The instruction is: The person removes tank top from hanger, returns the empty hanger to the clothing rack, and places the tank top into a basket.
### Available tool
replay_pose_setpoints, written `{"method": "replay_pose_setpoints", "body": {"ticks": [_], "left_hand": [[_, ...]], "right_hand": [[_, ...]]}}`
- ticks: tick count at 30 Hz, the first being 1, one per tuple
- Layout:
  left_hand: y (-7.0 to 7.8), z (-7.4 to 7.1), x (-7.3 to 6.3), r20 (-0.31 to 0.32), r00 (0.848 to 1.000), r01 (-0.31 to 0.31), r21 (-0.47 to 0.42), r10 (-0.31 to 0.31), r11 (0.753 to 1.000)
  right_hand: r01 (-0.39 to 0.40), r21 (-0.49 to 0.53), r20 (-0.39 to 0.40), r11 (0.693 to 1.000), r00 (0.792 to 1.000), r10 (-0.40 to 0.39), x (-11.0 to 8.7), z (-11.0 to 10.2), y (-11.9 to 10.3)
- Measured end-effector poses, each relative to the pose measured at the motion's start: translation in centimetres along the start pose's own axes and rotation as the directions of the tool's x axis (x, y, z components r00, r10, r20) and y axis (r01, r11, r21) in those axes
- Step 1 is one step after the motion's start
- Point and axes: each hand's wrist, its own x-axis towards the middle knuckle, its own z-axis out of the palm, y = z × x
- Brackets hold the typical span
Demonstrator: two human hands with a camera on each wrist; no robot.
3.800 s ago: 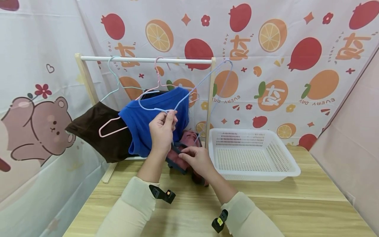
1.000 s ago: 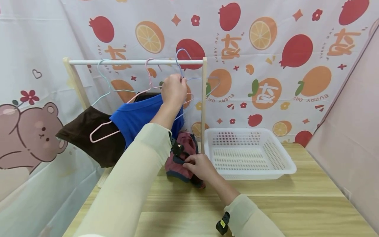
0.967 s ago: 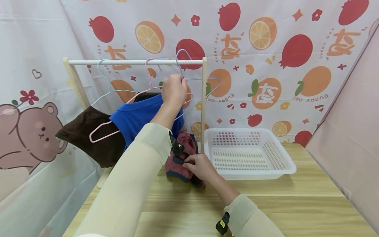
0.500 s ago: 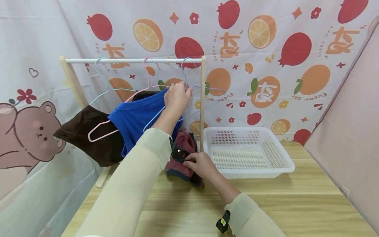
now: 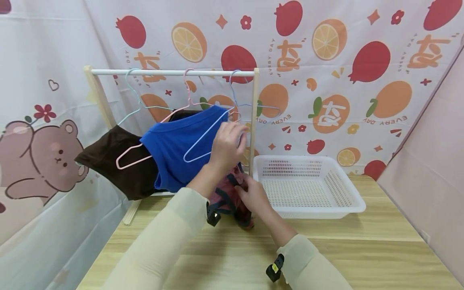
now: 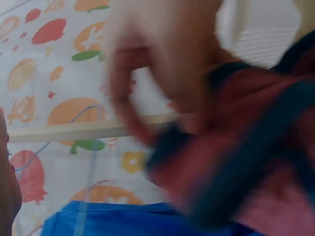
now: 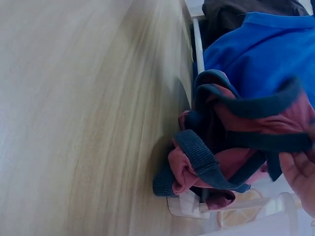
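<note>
1. Pinches red-pink garment [image 5: 230, 191] in right hand [image 5: 255, 195], just below frame centre; bunched, long axis unclear.
2. Holds left hand [image 5: 226, 147] above and slightly left, fingers loosely bent, apparently grasping nothing; no telling whether touching blue hanger [image 5: 235, 103].
3. Shows blue hanger on rail [image 5: 163, 72], upper centre, slanting up rightward, above garment; left hand nearer.
</note>
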Motion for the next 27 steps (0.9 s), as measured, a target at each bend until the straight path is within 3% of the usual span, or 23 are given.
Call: {"method": "replay_pose_setpoints", "body": {"ticks": [2, 5, 8, 10, 13, 17, 21, 24, 27], "left_hand": [[0.1, 0.3, -1.6, 0.029, 0.999, 0.024, -0.03, -0.023, 0.999], [-0.3, 1.0, -4.2, 0.101, 0.987, 0.127, -0.049, -0.122, 0.991], [-1.1, 1.9, -6.8, 0.21, 0.943, 0.27, -0.034, -0.258, 0.962], [-1.7, 2.3, -8.4, 0.284, 0.893, 0.365, 0.001, -0.35, 0.931], [-2.6, 2.8, -10.6, 0.389, 0.786, 0.485, 0.094, -0.48, 0.87], [-3.4, 3.3, -12.5, 0.499, 0.635, 0.564, 0.221, -0.589, 0.795], [-3.6, 3.7, -13.2, 0.564, 0.514, 0.619, 0.278, -0.646, 0.735], [-3.6, 4.0, -13.6, 0.576, 0.447, 0.665, 0.298, -0.685, 0.685], [-3.6, 4.5, -13.8, 0.57, 0.405, 0.698, 0.313, -0.715, 0.645]], "right_hand": [[0.039, -0.051, -0.07, 0.998, 0.997, -0.043, 0.1, 0.1, 0.1], [0.093, -0.163, -0.109, 0.982, 0.988, -0.112, 0.1, 0.4, 0.0], [0.141, -0.276, -0.087, 0.951, 0.982, -0.17, -0.1, 0.9, -0.2], [0.156, -0.343, -0.041, 0.926, 0.983, -0.181, -0.3, 1.3, -0.2], [0.155, -0.426, 0.042, 0.891, 0.987, -0.152, -0.6, 2.0, -0.2], [0.115, -0.496, 0.148, 0.861, 0.988, -0.047, -1.1, 2.8, -0.2], [0.069, -0.53, 0.226, 0.845, 0.972, 0.062, -1.6, 3.7, -0.1], [0.06, -0.54, 0.263, 0.839, 0.96, 0.1, -2.2, 4.4, 0.1], [0.04, -0.525, 0.279, 0.85, 0.952, 0.128, -2.7, 4.9, 0.2]]}}
